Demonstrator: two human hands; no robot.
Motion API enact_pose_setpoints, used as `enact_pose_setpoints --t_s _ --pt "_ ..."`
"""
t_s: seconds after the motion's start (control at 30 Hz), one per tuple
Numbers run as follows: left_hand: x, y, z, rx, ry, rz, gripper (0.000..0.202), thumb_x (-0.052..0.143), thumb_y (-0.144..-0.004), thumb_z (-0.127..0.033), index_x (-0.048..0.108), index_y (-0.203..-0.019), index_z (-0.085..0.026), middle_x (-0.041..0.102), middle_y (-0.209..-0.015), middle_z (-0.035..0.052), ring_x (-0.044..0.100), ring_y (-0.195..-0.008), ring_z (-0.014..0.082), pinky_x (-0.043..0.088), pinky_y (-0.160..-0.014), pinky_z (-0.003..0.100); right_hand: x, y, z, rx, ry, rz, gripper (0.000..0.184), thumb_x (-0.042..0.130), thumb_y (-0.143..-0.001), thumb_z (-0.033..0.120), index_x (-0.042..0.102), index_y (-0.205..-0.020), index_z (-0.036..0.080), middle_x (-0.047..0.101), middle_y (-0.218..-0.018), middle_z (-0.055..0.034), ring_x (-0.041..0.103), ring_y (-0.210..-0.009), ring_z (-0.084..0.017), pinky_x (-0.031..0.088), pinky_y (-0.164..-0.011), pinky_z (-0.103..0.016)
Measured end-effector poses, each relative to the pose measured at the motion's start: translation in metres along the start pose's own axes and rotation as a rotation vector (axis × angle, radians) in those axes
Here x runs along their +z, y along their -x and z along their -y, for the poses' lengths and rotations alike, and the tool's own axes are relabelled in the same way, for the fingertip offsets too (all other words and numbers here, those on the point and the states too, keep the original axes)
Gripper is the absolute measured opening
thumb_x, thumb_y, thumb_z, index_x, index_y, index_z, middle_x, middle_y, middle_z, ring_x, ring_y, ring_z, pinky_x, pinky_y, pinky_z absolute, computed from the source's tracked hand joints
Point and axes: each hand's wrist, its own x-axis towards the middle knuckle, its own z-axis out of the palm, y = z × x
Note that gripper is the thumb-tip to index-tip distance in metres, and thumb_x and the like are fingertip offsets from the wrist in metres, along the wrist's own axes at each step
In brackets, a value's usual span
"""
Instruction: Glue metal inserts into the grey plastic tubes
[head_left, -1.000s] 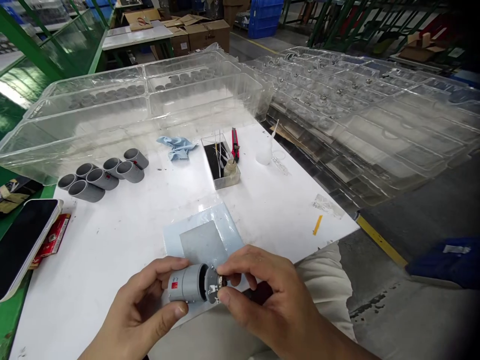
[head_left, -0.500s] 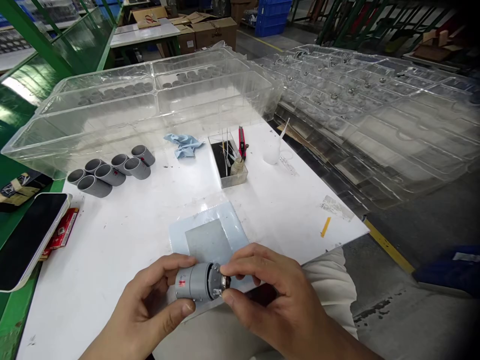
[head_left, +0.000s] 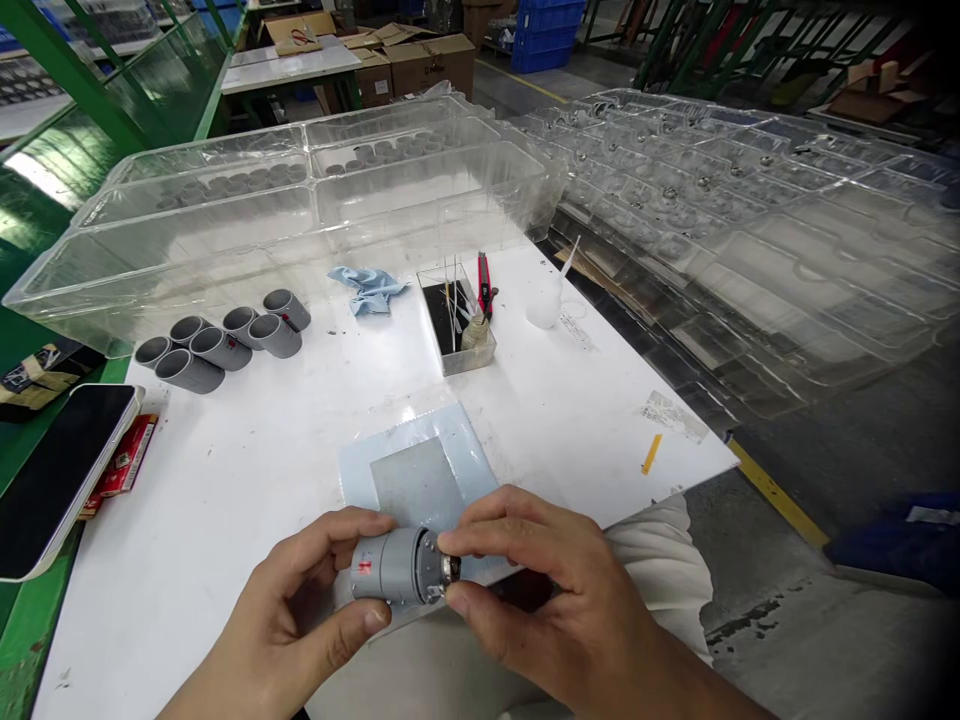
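Note:
Over the near edge of the white table (head_left: 247,470), my left hand (head_left: 292,625) grips a grey cylinder (head_left: 388,566) that has a small red mark on its side. My right hand (head_left: 547,600) pinches a small metal part (head_left: 448,570) at the cylinder's right end, thumb and forefinger closed on it. Just beyond my hands a pale blue mat with a grey metal plate (head_left: 415,470) lies flat on the table.
Several grey tubes (head_left: 225,342) lie at the left. A phone (head_left: 52,475) and a red pack (head_left: 120,465) rest at the left edge. A clear box with tools (head_left: 456,325), a blue cloth (head_left: 369,288) and a red cutter (head_left: 484,285) stand further back, before large clear trays (head_left: 300,215).
The camera view shifted slightly at first. My hands have kept hold of the cylinder, with my right fingers working a little at its end; the last half second shows almost no movement.

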Motion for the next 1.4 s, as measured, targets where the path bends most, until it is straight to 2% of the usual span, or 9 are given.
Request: enact_pose_setpoints --t_s 0.13,0.37,0.6,0.8,0.93,1.07,1.13,1.3,1.4 --pt "0.006 0.001 -0.004 -0.027 0.027 -0.037 0.038 0.084 -0.085 -0.042 0.073 -0.121 -0.036 0.076 -0.110 0.0008 0.069 -0.092 0.0177 0.054 -0.080 0.021 -0.001 -0.001 0.000 -0.007 -0.012 0.014 0.023 0.078 -0.083 0.016 0.082 -0.105 0.022 0.074 -0.100 -0.0049 0.072 -0.082 -0.014 0.060 -0.067 -0.020" --pt "0.005 0.001 -0.005 -0.034 0.021 -0.039 0.039 0.084 -0.084 -0.043 0.074 -0.120 -0.033 0.077 -0.110 0.0029 0.070 -0.093 0.0198 0.055 -0.078 0.023 -0.002 -0.003 0.000 0.008 -0.028 0.053 0.023 0.078 -0.084 0.016 0.082 -0.106 0.023 0.075 -0.103 -0.0045 0.073 -0.088 -0.014 0.062 -0.079 -0.022" --pt "-0.003 -0.001 -0.001 -0.006 0.019 -0.007 0.037 0.085 -0.085 -0.036 0.076 -0.121 -0.034 0.077 -0.114 0.0034 0.070 -0.099 0.0222 0.057 -0.077 0.025 -0.003 -0.006 -0.005 0.009 -0.025 0.082 0.022 0.077 -0.092 0.025 0.080 -0.114 0.028 0.077 -0.108 -0.0010 0.073 -0.100 -0.014 0.060 -0.087 -0.022" --pt "0.003 -0.005 -0.010 -0.083 0.003 -0.090 0.041 0.085 -0.082 -0.047 0.079 -0.117 -0.027 0.080 -0.092 0.0043 0.071 -0.081 0.0216 0.054 -0.068 0.026 -0.001 -0.017 -0.007 -0.011 -0.015 0.090 0.017 0.077 -0.093 0.026 0.081 -0.109 0.027 0.079 -0.102 -0.0005 0.074 -0.093 -0.014 0.060 -0.087 -0.027" --pt "0.008 -0.009 -0.022 -0.089 -0.048 -0.078 0.043 0.078 -0.086 -0.055 0.078 -0.116 -0.024 0.077 -0.076 0.0030 0.070 -0.074 0.0214 0.054 -0.070 0.029 -0.001 -0.026 -0.005 -0.033 0.029 0.060 0.019 0.074 -0.095 0.025 0.081 -0.113 0.028 0.080 -0.103 -0.0017 0.075 -0.092 -0.016 0.062 -0.086 -0.031" --pt "0.011 -0.012 -0.028 -0.128 -0.074 -0.114 0.047 0.071 -0.089 -0.059 0.076 -0.118 -0.022 0.075 -0.072 0.0024 0.069 -0.076 0.0216 0.055 -0.075 0.030 -0.002 -0.031 0.000 -0.016 0.117 0.079 0.024 0.066 -0.100 0.021 0.079 -0.120 0.026 0.080 -0.109 -0.0032 0.075 -0.098 -0.018 0.061 -0.091 -0.033" --pt "0.010 -0.013 -0.030 -0.151 -0.137 -0.181 0.050 0.071 -0.089 -0.061 0.074 -0.121 -0.023 0.076 -0.077 0.0026 0.070 -0.081 0.0225 0.056 -0.077 0.030 -0.002 -0.032 0.001 -0.016 0.181 0.111 0.030 0.061 -0.102 0.018 0.075 -0.128 0.023 0.079 -0.116 -0.0048 0.073 -0.106 -0.019 0.060 -0.096 -0.034" --pt "0.005 -0.016 -0.037 -0.115 -0.261 -0.348 0.062 0.082 -0.077 -0.061 0.066 -0.128 -0.029 0.077 -0.113 0.0050 0.072 -0.107 0.0272 0.061 -0.080 0.028 0.005 -0.030 0.000 -0.137 0.333 0.113 0.043 0.050 -0.103 0.008 0.064 -0.142 0.018 0.072 -0.122 -0.0094 0.063 -0.116 -0.021 0.058 -0.101 -0.038" --pt "0.005 -0.018 -0.042 -0.106 -0.273 -0.382 0.063 0.081 -0.077 -0.063 0.066 -0.127 -0.029 0.077 -0.115 0.0041 0.071 -0.112 0.0279 0.061 -0.087 0.029 0.010 -0.027 0.000 -0.166 0.371 0.086 0.047 0.046 -0.102 0.004 0.061 -0.145 0.014 0.070 -0.121 -0.0118 0.060 -0.116 -0.022 0.058 -0.100 -0.039"
